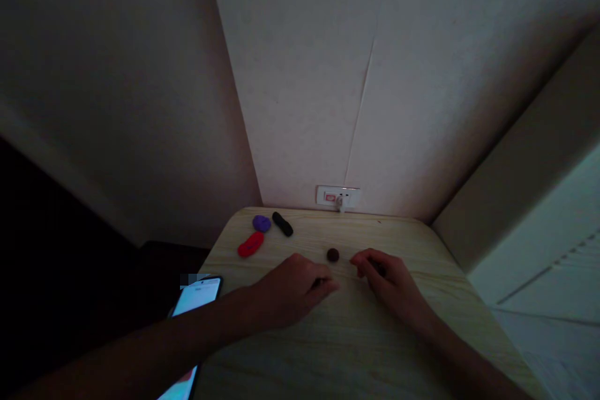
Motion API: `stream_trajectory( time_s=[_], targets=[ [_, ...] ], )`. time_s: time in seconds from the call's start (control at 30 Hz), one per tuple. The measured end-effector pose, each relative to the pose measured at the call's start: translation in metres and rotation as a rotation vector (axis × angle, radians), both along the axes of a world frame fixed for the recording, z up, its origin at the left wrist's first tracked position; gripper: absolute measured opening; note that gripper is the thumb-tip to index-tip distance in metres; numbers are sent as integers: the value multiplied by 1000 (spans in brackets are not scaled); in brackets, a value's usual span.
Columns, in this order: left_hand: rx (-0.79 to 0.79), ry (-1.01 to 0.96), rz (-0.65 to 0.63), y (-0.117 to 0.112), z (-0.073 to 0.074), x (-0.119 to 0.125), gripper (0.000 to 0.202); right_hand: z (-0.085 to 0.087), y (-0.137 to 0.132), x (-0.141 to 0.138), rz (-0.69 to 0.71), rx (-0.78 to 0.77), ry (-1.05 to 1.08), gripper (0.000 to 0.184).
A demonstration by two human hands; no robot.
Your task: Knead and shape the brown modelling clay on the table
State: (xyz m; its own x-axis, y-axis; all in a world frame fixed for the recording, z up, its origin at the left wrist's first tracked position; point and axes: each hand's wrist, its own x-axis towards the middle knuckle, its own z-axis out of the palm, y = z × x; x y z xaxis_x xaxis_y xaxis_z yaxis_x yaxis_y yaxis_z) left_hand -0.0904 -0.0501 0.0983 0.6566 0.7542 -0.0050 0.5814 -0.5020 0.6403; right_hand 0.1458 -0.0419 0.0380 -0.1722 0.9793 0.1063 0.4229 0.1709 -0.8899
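On the wooden table lies a small dark brown round lump [332, 255], which looks like modelling clay. Just in front of it and to its left is my left hand [300, 287], its fingers curled and thumb pointing right. To the right of the lump, my right hand [384, 275] is curled too, fingertips near the thumb. A dark patch shows inside each hand, but I cannot make out whether it is shadow or something held. Neither hand visibly touches the brown lump. Farther left lie a purple lump [261, 223], a red oblong piece [250, 244] and a black elongated piece [282, 224].
A phone [199, 294] with a lit screen lies at the table's left edge, partly behind my left forearm. The table [300, 356] meets the wall, where a socket plate [337, 195] holds a plug. A pale cabinet-like panel [553, 231] stands at the right. The light is dim.
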Motion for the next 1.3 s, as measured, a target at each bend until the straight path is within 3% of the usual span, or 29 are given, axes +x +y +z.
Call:
stream_trajectory(
  time_s=[0.2, 0.37, 0.57, 0.77, 0.87, 0.97, 1.03, 1.3],
  targets=[
    [-9, 66, 40, -3, -1, -1, 60, 4, -4, -2, 19, -96, -2, 59],
    [24, 83, 28, -5, 3, 1, 58, 2, -5, -2, 13, -97, -4, 66],
    [54, 101, 52, -8, 5, 3, 57, -1, -7, -4, -1, -260, 35, 66],
    [17, -40, 57, -3, 5, 4, 55, -2, -7, -4, 36, -131, 26, 59],
    [-29, -94, 40, 1, 1, 5, 49, -1, -7, -4, 61, -122, 45, 49],
    [29, -153, 17, 0, -3, 6, 29, 0, -6, -3, 57, -80, 39, 34],
    [42, -185, -2, -2, -4, 7, 33, 1, -4, -2, 41, -46, 47, 27],
    [32, -84, -11, -8, -1, 8, 39, 7, 0, -3, 48, -25, 13, 35]
  ],
)
